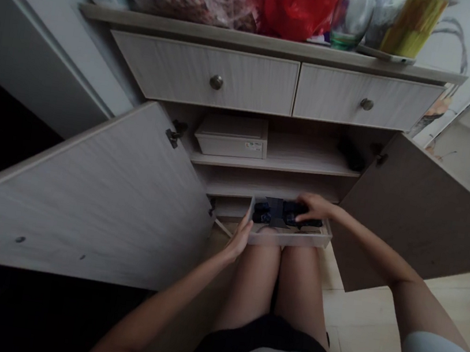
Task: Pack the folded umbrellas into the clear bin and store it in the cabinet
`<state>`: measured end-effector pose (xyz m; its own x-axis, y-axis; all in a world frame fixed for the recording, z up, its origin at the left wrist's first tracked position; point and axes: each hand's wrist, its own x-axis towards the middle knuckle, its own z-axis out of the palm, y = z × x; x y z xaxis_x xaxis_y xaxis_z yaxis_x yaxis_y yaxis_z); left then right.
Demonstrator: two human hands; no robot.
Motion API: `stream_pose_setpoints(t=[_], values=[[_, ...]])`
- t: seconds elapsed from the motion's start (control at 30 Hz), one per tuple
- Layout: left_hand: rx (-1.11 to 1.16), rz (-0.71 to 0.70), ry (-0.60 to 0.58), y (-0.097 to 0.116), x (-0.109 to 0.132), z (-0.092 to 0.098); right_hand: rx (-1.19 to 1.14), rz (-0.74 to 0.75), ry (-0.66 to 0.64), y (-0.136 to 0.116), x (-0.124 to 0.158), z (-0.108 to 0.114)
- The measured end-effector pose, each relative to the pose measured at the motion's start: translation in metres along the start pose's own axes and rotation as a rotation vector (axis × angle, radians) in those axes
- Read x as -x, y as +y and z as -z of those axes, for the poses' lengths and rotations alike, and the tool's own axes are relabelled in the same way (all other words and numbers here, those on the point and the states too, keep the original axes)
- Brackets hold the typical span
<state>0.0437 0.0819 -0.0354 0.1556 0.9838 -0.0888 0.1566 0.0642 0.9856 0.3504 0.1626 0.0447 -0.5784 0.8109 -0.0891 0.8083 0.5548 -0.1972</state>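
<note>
A shallow white tray [287, 240] juts out from the bottom of an open cabinet, resting at my knees. It holds several dark, small items [276, 212] that I cannot identify. My left hand [240, 238] grips the tray's left edge, fingers wrapped on the rim. My right hand [313, 207] reaches into the tray from the right, fingers lying over the dark items; whether it grips one is unclear.
Both cabinet doors [96, 197] [423, 208] stand wide open to either side. A white box [232, 136] lies on the upper shelf. Two shut drawers [214, 77] sit above. Bags and a glass [351, 20] stand on top. Pale floor lies to the right.
</note>
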Motion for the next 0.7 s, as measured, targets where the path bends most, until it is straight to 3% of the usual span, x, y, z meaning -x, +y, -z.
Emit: stream_pose_setpoints(t=[0.07,0.17,0.23,0.3,0.5,0.7], values=[[-0.011,-0.015,-0.007,0.001,0.0,0.0,-0.083,-0.157,0.154,0.035,-0.006,0.023],[-0.024,-0.025,-0.006,0.001,-0.001,-0.001,0.042,-0.569,0.367,0.094,-0.012,0.057],[-0.027,-0.024,0.008,0.0,-0.002,-0.001,0.091,-0.816,0.375,0.129,-0.015,0.074],[-0.026,-0.016,0.018,-0.001,-0.004,-0.002,0.079,-0.965,0.335,0.155,-0.017,0.083],[-0.022,0.007,0.019,-0.004,-0.004,-0.002,0.017,-1.082,0.275,0.188,-0.031,0.077],[0.003,0.01,-0.002,-0.003,-0.001,-0.002,0.066,-1.145,0.414,0.186,-0.038,0.059]])
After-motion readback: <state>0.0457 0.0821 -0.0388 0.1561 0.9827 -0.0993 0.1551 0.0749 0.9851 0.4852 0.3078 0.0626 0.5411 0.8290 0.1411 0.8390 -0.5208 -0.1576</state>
